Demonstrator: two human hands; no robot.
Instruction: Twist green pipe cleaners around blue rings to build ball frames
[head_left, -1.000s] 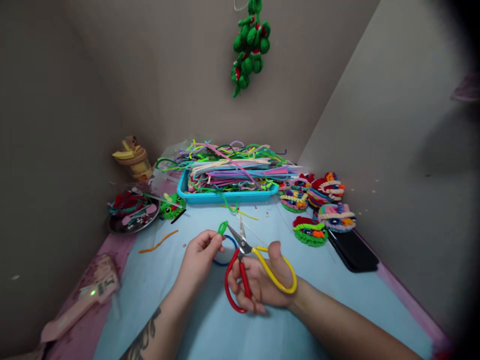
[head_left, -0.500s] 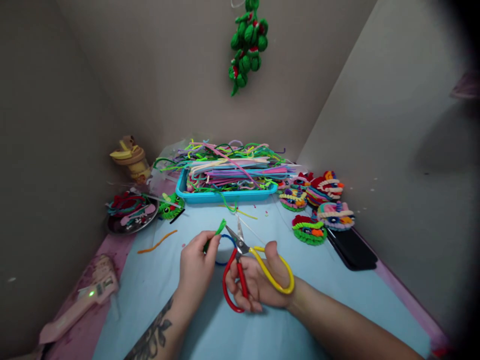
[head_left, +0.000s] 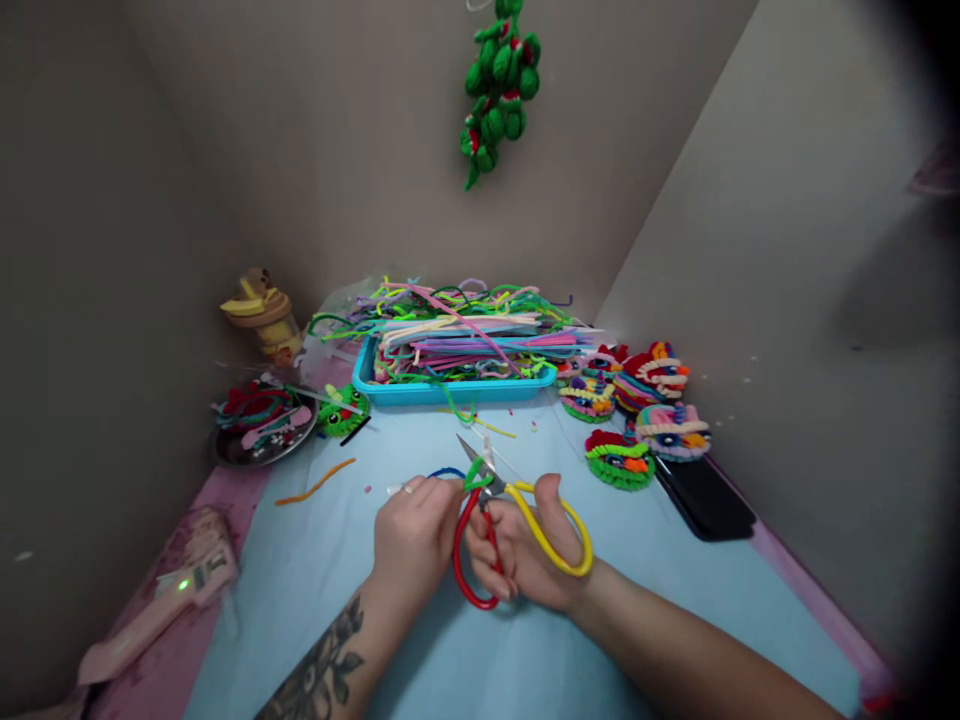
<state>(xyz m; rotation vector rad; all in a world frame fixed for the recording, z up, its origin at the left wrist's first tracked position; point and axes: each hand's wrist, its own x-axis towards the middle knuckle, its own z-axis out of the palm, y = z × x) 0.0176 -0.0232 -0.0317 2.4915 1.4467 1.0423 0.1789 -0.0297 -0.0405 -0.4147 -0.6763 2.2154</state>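
My right hand (head_left: 525,545) is closed round a pair of scissors (head_left: 491,485) with one red and one yellow handle, its blades parted and pointing away from me. My left hand (head_left: 420,525) pinches a green pipe cleaner (head_left: 478,474), whose looped end lies at the scissor blades. Whether the blades close round the loop or only touch it I cannot tell. Behind my left hand part of a blue pipe cleaner ring (head_left: 448,471) shows on the light blue cloth (head_left: 300,600); the rest is hidden.
A blue tray (head_left: 457,395) heaped with pipe cleaners stands at the back. Several fuzzy bird faces (head_left: 620,460) and a black phone (head_left: 701,497) lie at right. At left are a metal bowl (head_left: 225,452), a pink glue gun (head_left: 165,610) with a lit green light, and an orange strip (head_left: 315,483).
My left hand has moved right towards the scissors, bringing the green pipe cleaner from beside the blades to right against them. The scissors have shifted slightly right.
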